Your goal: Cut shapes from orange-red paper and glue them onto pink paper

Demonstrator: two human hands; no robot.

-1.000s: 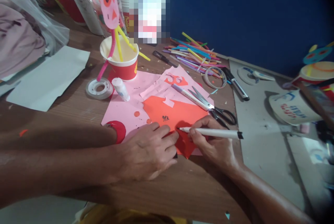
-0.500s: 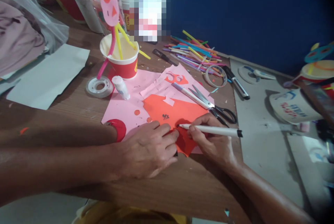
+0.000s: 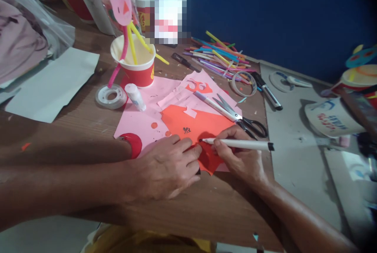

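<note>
A white marker (image 3: pixel 244 144) with a black end is pinched in my right hand (image 3: pixel 240 160). Its tip rests on an orange sheet of paper (image 3: pixel 206 121), beside a small dark mark. Farther left on the sheet are small black handwritten characters (image 3: pixel 186 130). My left hand (image 3: pixel 169 166) lies palm down over the sheet's near left part, fingers slightly bent and spread. A small black thing peeks out beneath its fingertips; most of it is hidden. Under the orange sheet is pink paper (image 3: pixel 137 121) with cut-outs. Black-handled scissors (image 3: pixel 235 117) and a pen (image 3: pixel 210 103) lie just beyond my right hand.
A red paper cup (image 3: pixel 138 74) holding a pink paper face on straws stands behind a tape roll (image 3: pixel 111 96) and a glue stick (image 3: pixel 135 97). Colourful straws (image 3: pixel 220 58) are heaped at the back. Another marker (image 3: pixel 267 92) and a white cup (image 3: pixel 332 117) are at right.
The view has shifted slightly. My right hand still holds the marker tip at nearly the same spot on the orange sheet, and my left hand stays in place.
</note>
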